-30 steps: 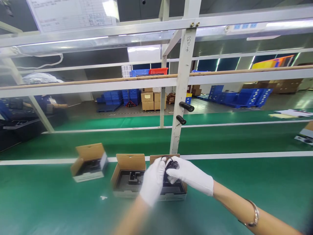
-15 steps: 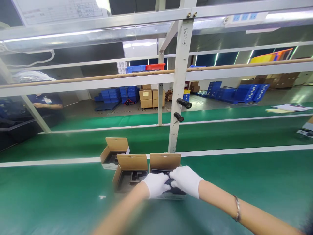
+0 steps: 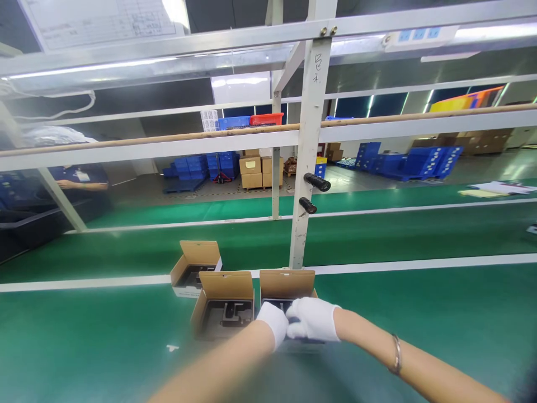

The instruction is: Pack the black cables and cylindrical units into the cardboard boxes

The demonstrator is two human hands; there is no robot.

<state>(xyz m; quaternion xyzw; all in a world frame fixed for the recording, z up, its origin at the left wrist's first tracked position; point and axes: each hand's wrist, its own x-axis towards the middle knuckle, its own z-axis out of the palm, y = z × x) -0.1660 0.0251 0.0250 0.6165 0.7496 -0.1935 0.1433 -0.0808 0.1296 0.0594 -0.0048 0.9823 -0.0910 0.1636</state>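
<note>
Both my hands wear white gloves and work over the open carton on the right [image 3: 287,284], whose flap stands up at the back. My left hand [image 3: 272,323] is at its left side, the fingers hidden behind the back of the glove. From the right my right hand [image 3: 314,319] reaches over the carton with its fingers curled in; what they hold, if anything, is hidden. A dark insert shows inside around the gloves. Close on the left stands a second open carton [image 3: 226,285] with a dark moulded tray [image 3: 218,322].
Farther back on the left is a third open carton [image 3: 199,253]. A white post [image 3: 298,240] with two black knobs rises behind the cartons on the green work surface [image 3: 398,302]. Papers [image 3: 501,188] lie at the far right. A person [image 3: 79,176] is at the far left.
My left hand has turned and moved slightly right, hiding its fingers. My right hand has shifted slightly down and left, its fingers more curled. The right carton sits slightly farther right.
</note>
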